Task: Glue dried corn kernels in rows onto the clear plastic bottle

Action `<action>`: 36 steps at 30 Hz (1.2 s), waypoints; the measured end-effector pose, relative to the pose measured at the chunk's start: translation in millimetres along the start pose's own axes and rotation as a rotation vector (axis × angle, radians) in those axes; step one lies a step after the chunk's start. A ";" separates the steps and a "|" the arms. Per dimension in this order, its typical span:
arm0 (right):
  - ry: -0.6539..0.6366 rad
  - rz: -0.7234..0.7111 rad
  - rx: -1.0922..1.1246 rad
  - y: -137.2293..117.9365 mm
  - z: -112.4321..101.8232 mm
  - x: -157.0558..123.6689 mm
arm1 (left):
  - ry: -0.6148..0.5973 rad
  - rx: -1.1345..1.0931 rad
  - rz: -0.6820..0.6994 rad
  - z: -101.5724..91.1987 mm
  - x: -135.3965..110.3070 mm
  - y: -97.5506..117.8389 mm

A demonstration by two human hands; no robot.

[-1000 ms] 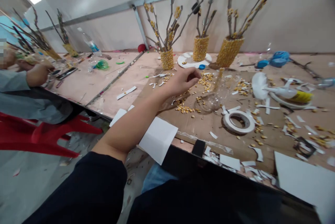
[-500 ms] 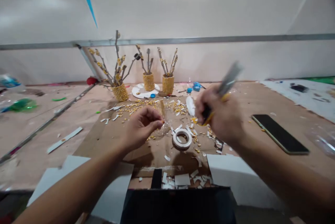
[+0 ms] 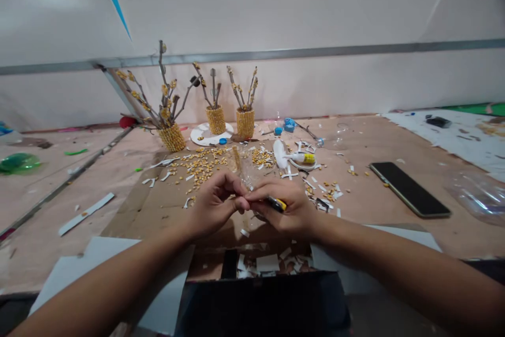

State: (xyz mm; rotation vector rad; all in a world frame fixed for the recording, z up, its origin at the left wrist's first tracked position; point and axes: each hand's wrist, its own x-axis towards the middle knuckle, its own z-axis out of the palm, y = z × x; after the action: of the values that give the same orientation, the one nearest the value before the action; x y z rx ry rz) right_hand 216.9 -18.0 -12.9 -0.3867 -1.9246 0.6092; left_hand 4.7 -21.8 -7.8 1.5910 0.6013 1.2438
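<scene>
My left hand (image 3: 215, 204) and my right hand (image 3: 290, 210) meet fingertip to fingertip over the brown cardboard sheet (image 3: 158, 205) near the table's front edge. The left fingers pinch something too small to make out. The right hand is closed round a yellow and black cutter (image 3: 277, 203); only a short part of it shows past the fingers. Just behind the hands stands a clear plastic piece (image 3: 245, 167) with kernels stuck in a strip on it. Loose corn kernels (image 3: 201, 164) lie scattered beyond it.
Three kernel-covered pots with twigs (image 3: 172, 137) (image 3: 216, 119) (image 3: 245, 122) stand at the back by the wall. A glue bottle (image 3: 302, 158), white paper scraps (image 3: 315, 187) and a black phone (image 3: 409, 189) lie to the right. White sheets (image 3: 102, 263) overhang the front edge.
The view swung from the left side of the table to straight ahead. My right hand came down from a raised position with the cutter and met my left hand over the cardboard.
</scene>
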 end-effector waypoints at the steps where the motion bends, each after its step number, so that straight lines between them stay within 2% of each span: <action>1: 0.003 -0.016 -0.010 1.5 0.8 -1.0 | 0.019 0.024 -0.002 0.4 -0.1 -0.6; 3: 0.015 -0.037 -0.043 4.8 1.3 -2.1 | 0.034 0.097 -0.006 0.8 -0.2 -1.3; 9: 0.060 -0.052 -0.149 15.3 -3.9 -2.1 | -0.023 0.317 -0.012 2.1 -0.8 3.2; 15: 0.024 -0.123 -0.171 22.9 -5.5 -3.5 | -0.032 0.196 -0.255 6.0 1.3 9.9; 19: 0.006 -0.121 -0.160 23.2 -8.3 -5.0 | -0.045 0.126 -0.318 7.6 3.8 13.9; 23: -0.032 -0.053 -0.250 18.4 -15.5 -3.2 | -0.012 0.100 -0.236 7.6 3.0 15.7; 29: -0.182 -0.062 -0.354 14.8 -17.3 -3.1 | 0.054 0.167 -0.045 4.5 -2.2 12.8; 36: -0.269 -0.008 -0.407 18.4 -15.1 -7.0 | -0.030 0.233 0.073 3.7 -4.8 12.7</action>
State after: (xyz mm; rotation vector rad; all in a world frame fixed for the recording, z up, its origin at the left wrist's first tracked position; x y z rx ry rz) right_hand 233.5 -3.0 -23.6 -0.5756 -2.3122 0.2684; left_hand 4.1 -32.2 1.7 1.8359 0.6948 1.2363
